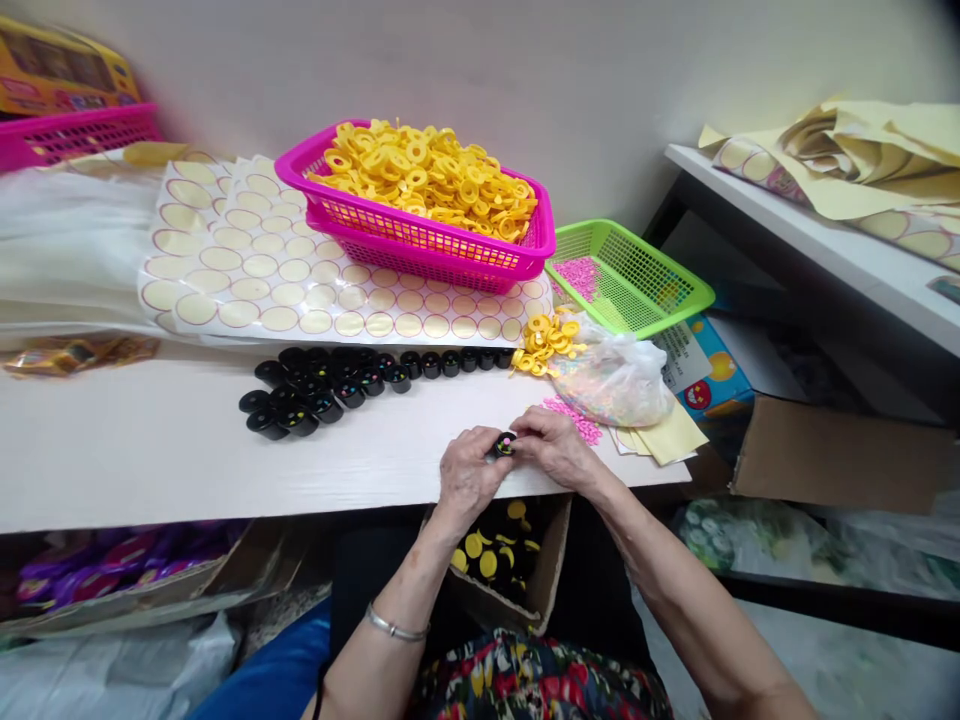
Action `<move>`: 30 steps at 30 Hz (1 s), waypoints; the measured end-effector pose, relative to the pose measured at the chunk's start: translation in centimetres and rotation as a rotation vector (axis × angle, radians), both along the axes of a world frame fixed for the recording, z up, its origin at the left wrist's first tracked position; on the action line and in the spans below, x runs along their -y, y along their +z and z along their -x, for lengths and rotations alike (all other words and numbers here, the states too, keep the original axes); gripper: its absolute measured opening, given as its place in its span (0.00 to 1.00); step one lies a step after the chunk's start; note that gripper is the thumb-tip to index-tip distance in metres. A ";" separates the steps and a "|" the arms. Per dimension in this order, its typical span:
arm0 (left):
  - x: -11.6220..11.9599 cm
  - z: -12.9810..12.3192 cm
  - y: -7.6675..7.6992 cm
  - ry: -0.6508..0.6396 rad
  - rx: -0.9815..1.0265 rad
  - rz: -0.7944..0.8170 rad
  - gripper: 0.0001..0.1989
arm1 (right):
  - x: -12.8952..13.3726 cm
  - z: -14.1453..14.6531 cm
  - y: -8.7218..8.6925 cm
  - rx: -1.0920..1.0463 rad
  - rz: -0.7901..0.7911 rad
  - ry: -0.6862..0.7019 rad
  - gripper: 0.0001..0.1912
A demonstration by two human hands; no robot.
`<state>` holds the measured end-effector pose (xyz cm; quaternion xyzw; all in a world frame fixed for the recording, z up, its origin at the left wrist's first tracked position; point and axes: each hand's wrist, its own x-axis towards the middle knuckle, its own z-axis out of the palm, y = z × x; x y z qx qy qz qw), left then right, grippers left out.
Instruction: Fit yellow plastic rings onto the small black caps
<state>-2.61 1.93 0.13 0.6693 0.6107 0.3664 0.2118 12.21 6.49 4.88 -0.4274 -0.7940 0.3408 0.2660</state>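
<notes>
A small black round container (504, 447) is in my left hand (469, 468), whose fingers wrap round it just above the table's front edge. A pink spot and yellow bits show in its top. My right hand (553, 447) has its fingertips pinched at the container's right rim; what lies between them is hidden. Several matching black containers (326, 405) stand in a cluster and a row to the left. Close behind my right hand lie small pink pieces (576, 420), with a heap of yellow ring-shaped pieces (550, 340) farther back.
A pink basket (420, 255) of yellow rings rests on sticker sheets (281, 290). Beside it are a green basket (660, 290) and a plastic bag (619, 385). Below the table edge, a cardboard box (551, 575) holds black containers with yellow discs. A white shelf (810, 240) juts in at right.
</notes>
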 end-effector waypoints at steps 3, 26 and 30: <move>0.0 0.1 0.2 0.006 0.017 -0.001 0.07 | -1.9 -1.3 -0.8 0.022 -0.107 -0.201 0.06; -0.2 0.4 -0.7 0.026 0.069 -0.013 0.10 | -8.0 -1.6 -0.9 0.592 -0.473 -0.295 0.10; -0.2 0.4 -1.1 0.035 0.142 -0.029 0.15 | -8.0 -1.9 -0.4 0.036 -0.078 -0.416 0.05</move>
